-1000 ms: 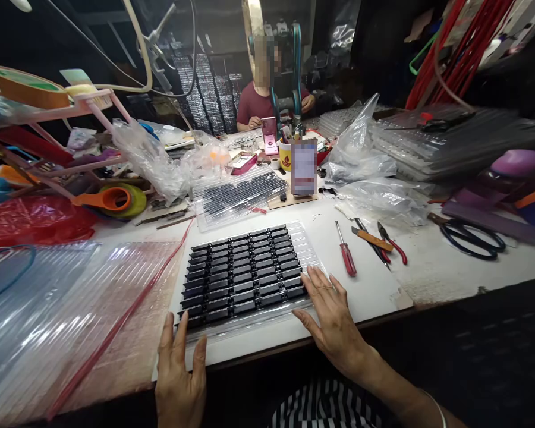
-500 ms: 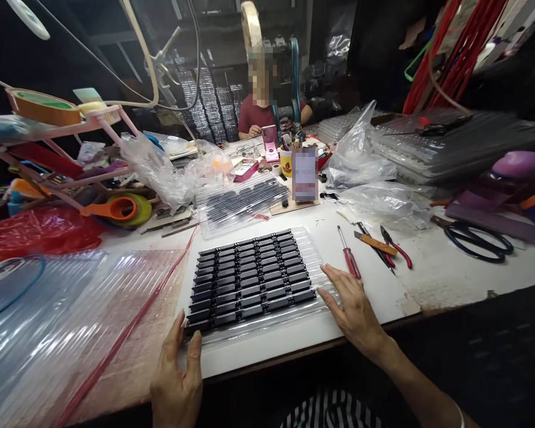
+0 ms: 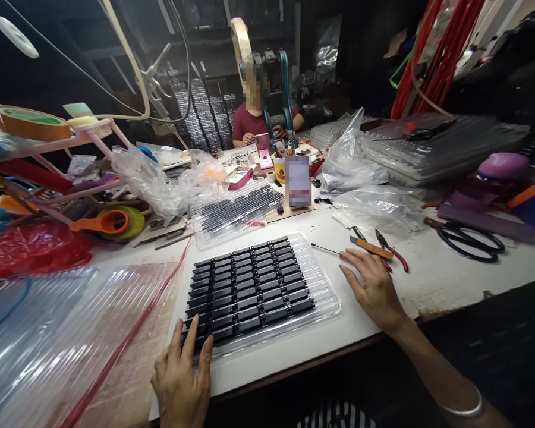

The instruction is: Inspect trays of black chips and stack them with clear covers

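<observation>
A clear ribbed plastic tray (image 3: 323, 288) lies on the white tabletop, with rows of black comb-edged connector-like parts (image 3: 249, 288) in it. My left hand (image 3: 182, 374) is at its near left corner, fingers apart, fingertips resting on the black parts there. To the right of the tray, my right hand (image 3: 377, 291) is closed over the handle of a screwdriver (image 3: 326, 248). Its thin shaft points left from my fingers; the handle is hidden under them.
Pliers (image 3: 395, 252), an orange-handled cutter (image 3: 372, 246) and large scissors (image 3: 470, 241) lie at the right. Behind the tray are another filled clear tray (image 3: 241, 208) and a propped phone (image 3: 298, 181). Clear ribbed sheets (image 3: 71, 339) cover the left. A person (image 3: 249, 122) sits opposite.
My right hand has left the tray's right edge and moved right onto the screwdriver, whose shaft has swung to point left. My left hand has shifted its fingers farther over the tray's corner.
</observation>
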A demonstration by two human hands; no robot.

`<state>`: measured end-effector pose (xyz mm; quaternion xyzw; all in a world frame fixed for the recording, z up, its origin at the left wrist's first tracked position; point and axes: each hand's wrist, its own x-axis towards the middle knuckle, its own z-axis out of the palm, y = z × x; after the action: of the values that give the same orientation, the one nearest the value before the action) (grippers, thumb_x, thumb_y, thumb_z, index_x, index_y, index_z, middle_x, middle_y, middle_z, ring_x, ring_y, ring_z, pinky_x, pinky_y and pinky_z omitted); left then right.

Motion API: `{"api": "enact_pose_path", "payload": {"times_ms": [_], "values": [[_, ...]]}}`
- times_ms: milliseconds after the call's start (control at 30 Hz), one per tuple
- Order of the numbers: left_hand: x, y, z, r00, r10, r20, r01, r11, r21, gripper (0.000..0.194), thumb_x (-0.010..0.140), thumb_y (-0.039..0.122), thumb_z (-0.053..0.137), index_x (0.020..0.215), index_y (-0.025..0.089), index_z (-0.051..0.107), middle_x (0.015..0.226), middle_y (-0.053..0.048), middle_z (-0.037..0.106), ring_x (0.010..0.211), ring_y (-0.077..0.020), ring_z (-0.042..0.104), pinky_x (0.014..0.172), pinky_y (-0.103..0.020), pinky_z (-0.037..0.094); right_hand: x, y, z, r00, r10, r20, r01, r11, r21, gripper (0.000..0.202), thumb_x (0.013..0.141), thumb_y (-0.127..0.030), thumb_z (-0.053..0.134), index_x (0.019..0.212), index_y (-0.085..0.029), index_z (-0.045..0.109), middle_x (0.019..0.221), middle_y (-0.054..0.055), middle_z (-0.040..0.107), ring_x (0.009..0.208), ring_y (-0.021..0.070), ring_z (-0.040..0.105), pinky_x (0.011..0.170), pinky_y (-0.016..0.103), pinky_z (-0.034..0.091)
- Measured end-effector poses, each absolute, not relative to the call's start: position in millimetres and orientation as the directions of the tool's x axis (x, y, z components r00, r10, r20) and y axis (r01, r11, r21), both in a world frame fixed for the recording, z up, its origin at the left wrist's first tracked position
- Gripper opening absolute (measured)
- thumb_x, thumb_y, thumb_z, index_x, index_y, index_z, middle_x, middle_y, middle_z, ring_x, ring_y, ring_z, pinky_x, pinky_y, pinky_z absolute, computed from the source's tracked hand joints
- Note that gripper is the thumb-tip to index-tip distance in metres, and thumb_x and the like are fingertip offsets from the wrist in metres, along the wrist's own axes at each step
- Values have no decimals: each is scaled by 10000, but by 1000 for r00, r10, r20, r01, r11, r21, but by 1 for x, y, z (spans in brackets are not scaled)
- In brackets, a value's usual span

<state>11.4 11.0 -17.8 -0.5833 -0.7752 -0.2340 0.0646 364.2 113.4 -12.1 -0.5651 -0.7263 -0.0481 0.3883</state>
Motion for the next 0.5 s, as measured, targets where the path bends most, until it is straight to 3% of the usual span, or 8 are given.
{"api": "enact_pose_path", "payload": {"times_ms": [133, 267, 433, 500], "values": [[5, 9, -21, -282, 883, 376, 941, 179, 286, 481, 915, 436, 405, 1340, 227, 496, 1437, -140, 437, 1225, -375, 446, 972, -592, 348, 378, 127, -16, -95, 811, 577, 949, 249, -195, 297, 918, -275, 446, 1113, -176, 646, 1074, 106, 668, 940, 290, 553, 790, 455, 406], [-2, 9, -23, -239, 902, 361, 945, 129, 301, 511, 912, 436, 407, 1354, 189, 482, 1441, -167, 421, 1263, -370, 427, 993, -574, 352, 386, 130, -24, -72, 827, 558, 956, 216, -198, 302, 914, -259, 424, 1107, -183, 644, 908, 102, 664, 869, 280, 534, 755, 438, 390], [-4, 10, -27, -253, 911, 325, 934, 141, 329, 564, 910, 455, 391, 1376, 143, 449, 1518, -197, 266, 1356, -376, 306, 1058, -562, 292, 393, 128, -29, -14, 825, 566, 952, 184, -245, 290, 907, -283, 436, 1076, -168, 643, 901, 111, 618, 891, 280, 527, 771, 433, 429], [-5, 9, -27, -288, 912, 292, 920, 179, 349, 587, 909, 473, 378, 1391, 141, 426, 1511, -203, 279, 1356, -375, 307, 1063, -567, 287, 394, 129, -30, 7, 821, 570, 946, 179, -270, 289, 909, -283, 434, 1070, -158, 638, 885, 108, 604, 886, 267, 536, 793, 422, 448]]}}
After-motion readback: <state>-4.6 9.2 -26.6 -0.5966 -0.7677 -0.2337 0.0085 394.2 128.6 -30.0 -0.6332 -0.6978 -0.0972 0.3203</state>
